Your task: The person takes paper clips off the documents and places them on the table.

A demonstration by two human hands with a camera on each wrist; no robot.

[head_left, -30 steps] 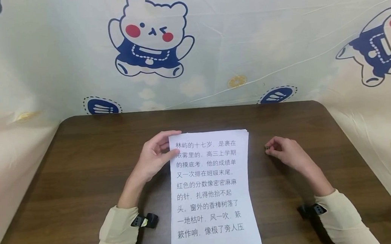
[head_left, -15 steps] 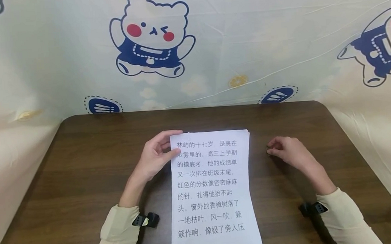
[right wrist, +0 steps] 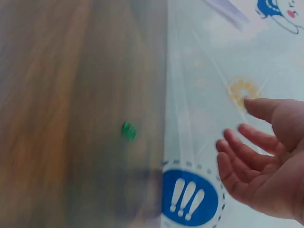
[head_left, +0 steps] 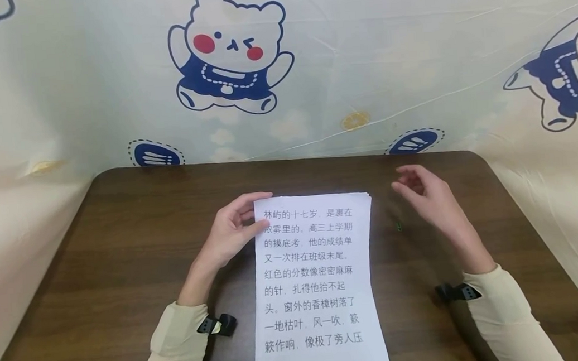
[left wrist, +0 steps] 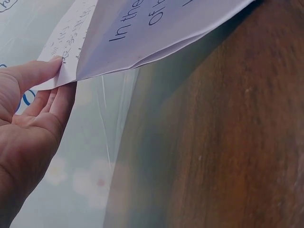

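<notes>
My left hand (head_left: 224, 232) pinches the upper left corner of a stack of printed paper sheets (head_left: 313, 279), thumb on top and fingers behind. In the left wrist view the sheets (left wrist: 137, 38) bend away from the thumb, and their edges part slightly. My right hand (head_left: 428, 196) is raised over the table to the right of the sheets, fingers loosely curved and holding nothing. Below it on the table lies a small green object (head_left: 399, 226), also seen as a blurred green piece (right wrist: 128, 131) in the right wrist view; its kind is too small to make out.
The dark wooden table (head_left: 123, 259) has rounded far corners. Behind it hangs a pale cloth (head_left: 341, 59) printed with cartoon bears and lemon slices. Both wrists wear black camera straps (head_left: 217, 325).
My right hand has let go of the small green object, leaving it on the table, and has lifted away with its fingers spreading. The left hand keeps its grip on the sheets.
</notes>
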